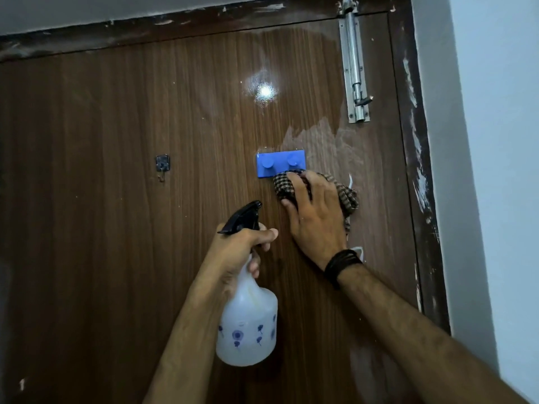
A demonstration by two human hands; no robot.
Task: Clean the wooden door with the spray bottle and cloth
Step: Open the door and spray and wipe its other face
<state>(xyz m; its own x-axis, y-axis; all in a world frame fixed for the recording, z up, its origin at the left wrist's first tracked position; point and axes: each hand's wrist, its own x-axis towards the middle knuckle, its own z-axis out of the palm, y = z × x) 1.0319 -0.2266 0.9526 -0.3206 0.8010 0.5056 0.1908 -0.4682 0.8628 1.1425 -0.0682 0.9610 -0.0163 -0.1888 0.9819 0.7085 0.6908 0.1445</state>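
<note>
— Two bare forearms come up from the bottom edge, and the right one wears one dark wristband (341,262) just below the hand.

— What does each hand hold?

— Left hand (239,246), at lower centre, has its fingers curled round the neck of one spray bottle (248,325): translucent white body with small blue prints, hanging below the fist, black trigger head (242,218) sticking out above it toward the upper left. Index finger lies stretched along the head's right side.

— And the other?

— Right hand (316,217), just right of centre, lies flat on one checked brown cloth (348,199), fingers spread a little and bent over the bunched fabric, pressing it to the wooden door (102,228). The cloth's top left corner touches the lower edge of one blue hook plate (280,163) with two round pegs.

— Anything else on the door?

— One small dark metal hook (162,166) at middle left, well apart from the blue plate. One steel tower bolt (354,62) stands upright at upper right. A wet, streaky patch (320,135) spreads between the bolt and the blue plate, with one bright glare spot (264,90) above the plate. One dark door frame (420,170), scuffed with white marks, runs along the top and right, beside a pale wall (495,141).
</note>
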